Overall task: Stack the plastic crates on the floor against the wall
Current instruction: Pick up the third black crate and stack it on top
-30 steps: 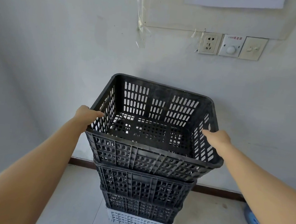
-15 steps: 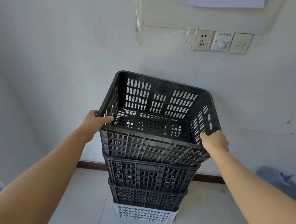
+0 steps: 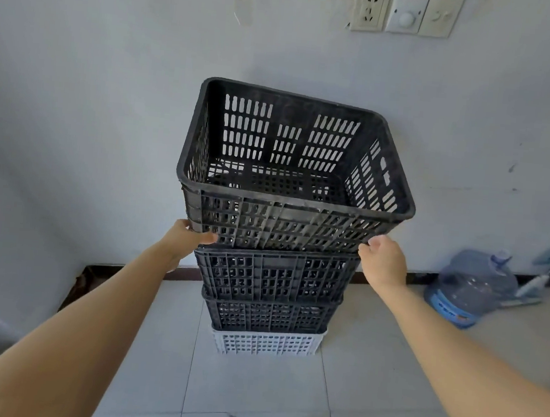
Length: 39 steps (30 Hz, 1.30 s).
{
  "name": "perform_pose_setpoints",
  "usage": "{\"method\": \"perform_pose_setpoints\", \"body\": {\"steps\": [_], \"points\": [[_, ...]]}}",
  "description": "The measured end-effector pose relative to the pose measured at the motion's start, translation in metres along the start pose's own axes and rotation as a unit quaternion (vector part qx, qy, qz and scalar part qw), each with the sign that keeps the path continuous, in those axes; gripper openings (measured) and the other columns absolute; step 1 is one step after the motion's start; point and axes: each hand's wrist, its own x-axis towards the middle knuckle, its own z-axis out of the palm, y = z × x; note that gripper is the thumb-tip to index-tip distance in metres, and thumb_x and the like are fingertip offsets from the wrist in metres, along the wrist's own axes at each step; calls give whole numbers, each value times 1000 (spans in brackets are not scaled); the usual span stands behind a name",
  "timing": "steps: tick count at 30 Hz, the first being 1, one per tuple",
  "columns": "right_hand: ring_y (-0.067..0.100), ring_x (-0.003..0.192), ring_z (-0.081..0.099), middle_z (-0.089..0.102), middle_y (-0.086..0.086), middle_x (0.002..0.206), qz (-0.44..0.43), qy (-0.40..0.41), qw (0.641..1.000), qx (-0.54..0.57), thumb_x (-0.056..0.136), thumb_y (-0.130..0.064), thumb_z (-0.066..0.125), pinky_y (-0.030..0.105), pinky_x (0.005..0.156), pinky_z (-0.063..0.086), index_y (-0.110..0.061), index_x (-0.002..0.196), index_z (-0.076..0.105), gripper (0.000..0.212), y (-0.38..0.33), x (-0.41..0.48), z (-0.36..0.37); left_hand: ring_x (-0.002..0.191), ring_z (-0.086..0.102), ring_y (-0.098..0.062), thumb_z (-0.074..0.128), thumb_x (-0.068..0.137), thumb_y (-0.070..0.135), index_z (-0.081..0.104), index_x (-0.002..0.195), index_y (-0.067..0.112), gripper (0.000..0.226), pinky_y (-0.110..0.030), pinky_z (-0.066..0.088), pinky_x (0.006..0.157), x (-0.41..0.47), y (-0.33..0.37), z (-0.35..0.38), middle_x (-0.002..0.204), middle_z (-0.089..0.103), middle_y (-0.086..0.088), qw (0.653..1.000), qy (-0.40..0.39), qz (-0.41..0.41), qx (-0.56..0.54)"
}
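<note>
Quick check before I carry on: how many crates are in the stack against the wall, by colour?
Black: 3, the top crate, the second crate, the third crate
White: 1, the bottom crate
Total: 4 crates

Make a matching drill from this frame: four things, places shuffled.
Things:
1. top black crate
2. white crate
3. water jug
4. wall socket

Places:
A. on the wall, above the stack
B. on the floor, right of the stack
C. bottom of the stack
D. held at its lower front corners by the left hand and right hand

Pairs: 1-D, 2-C, 3-B, 4-A
</note>
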Motion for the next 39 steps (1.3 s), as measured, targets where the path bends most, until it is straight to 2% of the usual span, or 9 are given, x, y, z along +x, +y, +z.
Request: {"method": "perform_pose_setpoints", "body": {"steps": [2, 7, 15, 19, 23, 29, 32, 35, 39], "points": [[33, 93, 55, 56, 8, 87, 29, -63, 998, -9, 94, -26, 52, 33, 66, 36, -8, 85, 57, 20, 14, 4, 9, 106, 42, -21, 67, 86, 12, 40, 133, 0, 56, -40, 31, 107, 3, -9, 8, 118, 49, -3, 1000, 7, 0, 7], [39, 126, 46, 49, 23, 136, 113, -126, 985, 39, 94, -38, 56, 38, 97, 39, 6, 132, 44, 60, 34, 13, 36, 110, 46, -27, 70, 84, 26, 38, 136, 2, 66, -36, 36, 95, 27, -41, 21, 131, 49, -12, 998, 56, -29, 15], [32, 136, 37, 33, 12, 152, 184, -89, 951, 230, 84, -41, 70, 40, 112, 30, -8, 149, 16, 91, 24, 48, 75, 130, 39, -33, 73, 80, 35, 14, 148, 6, 94, -42, 37, 102, 68, -51, 26, 148, 35, -14, 990, 129, -52, 22], [32, 134, 38, 37, 13, 148, 225, -54, 929, 290, 82, -34, 73, 38, 110, 29, -6, 145, 12, 92, 33, 61, 93, 123, 46, -32, 78, 75, 33, 29, 141, 10, 86, -37, 42, 85, 87, -50, 27, 140, 44, -13, 990, 123, -52, 38], [29, 137, 35, 35, 10, 151, 238, -58, 914, 324, 82, -38, 72, 40, 111, 27, -14, 149, 15, 91, 51, 69, 102, 115, 52, -31, 81, 71, 17, 43, 127, 8, 68, -39, 43, 95, 103, -60, 27, 125, 55, -10, 991, 114, -41, 55], [20, 128, 40, 40, 0, 144, 182, -46, 905, 382, 83, -40, 71, 39, 107, 29, -26, 141, 25, 75, 45, 84, 96, 98, 51, -27, 71, 75, -7, 41, 126, 4, 60, -32, 42, 81, 118, -74, 29, 124, 55, -17, 990, 131, -39, 33], [16, 116, 47, 48, -3, 127, 151, -12, 904, 400, 85, -41, 67, 29, 96, 33, -32, 123, 31, 53, 16, 98, 82, 103, 51, -29, 72, 73, -7, 38, 129, 5, 67, -33, 43, 84, 124, -71, 29, 125, 53, -15, 989, 140, -40, 24], [14, 112, 41, 41, -7, 117, 150, -7, 902, 405, 91, -47, 57, 32, 99, 30, -22, 136, 29, 59, 0, 105, 69, 111, 52, -32, 72, 74, -4, 37, 131, 4, 67, -32, 41, 85, 127, -66, 30, 121, 53, -10, 989, 134, -56, 31], [19, 120, 40, 40, -2, 125, 174, -25, 907, 384, 92, -52, 50, 36, 104, 30, -18, 143, 22, 67, 16, 99, 74, 82, 56, -27, 73, 75, 0, 46, 124, 2, 56, -33, 47, 68, 128, -67, 34, 115, 60, -15, 987, 147, -60, 33]]}}
